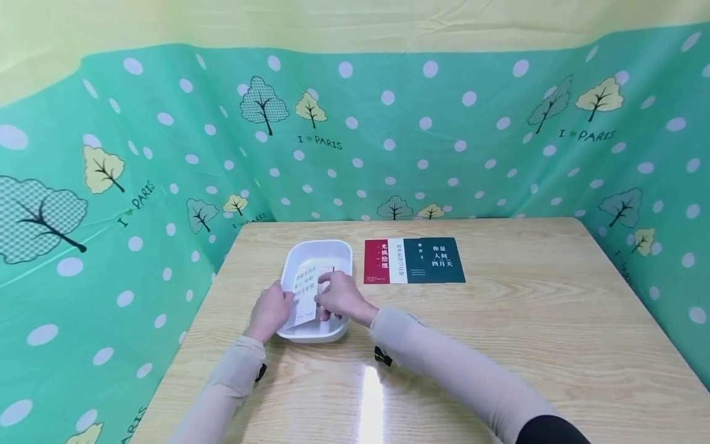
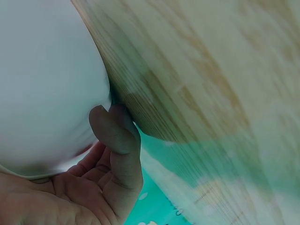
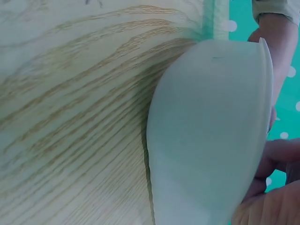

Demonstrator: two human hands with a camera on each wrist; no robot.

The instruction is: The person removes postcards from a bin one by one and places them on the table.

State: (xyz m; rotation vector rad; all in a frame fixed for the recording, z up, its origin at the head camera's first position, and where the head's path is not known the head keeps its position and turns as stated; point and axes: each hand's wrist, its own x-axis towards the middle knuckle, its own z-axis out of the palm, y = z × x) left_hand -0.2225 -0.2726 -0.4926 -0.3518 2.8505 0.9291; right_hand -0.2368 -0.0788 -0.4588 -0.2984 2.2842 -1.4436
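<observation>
A white basin (image 1: 314,337) stands on the left part of the table. Inside it a white printed card (image 1: 305,303) is held slanted between both hands. My left hand (image 1: 270,310) is at the basin's left rim, its thumb by the card's left edge; in the left wrist view that hand (image 2: 110,164) curls round the outer wall of the basin (image 2: 47,89). Over the right rim reaches my right hand (image 1: 344,297), pinching the card's right side. The right wrist view has the basin (image 3: 206,131) covering part of the right hand (image 3: 272,201); the card is hidden there.
Behind and right of the basin lies a row of flat cards, side by side or overlapping: a red one (image 1: 376,271), a white one (image 1: 397,271) and dark green ones (image 1: 435,271). A green dotted curtain (image 1: 405,142) hangs behind the wooden table (image 1: 516,320).
</observation>
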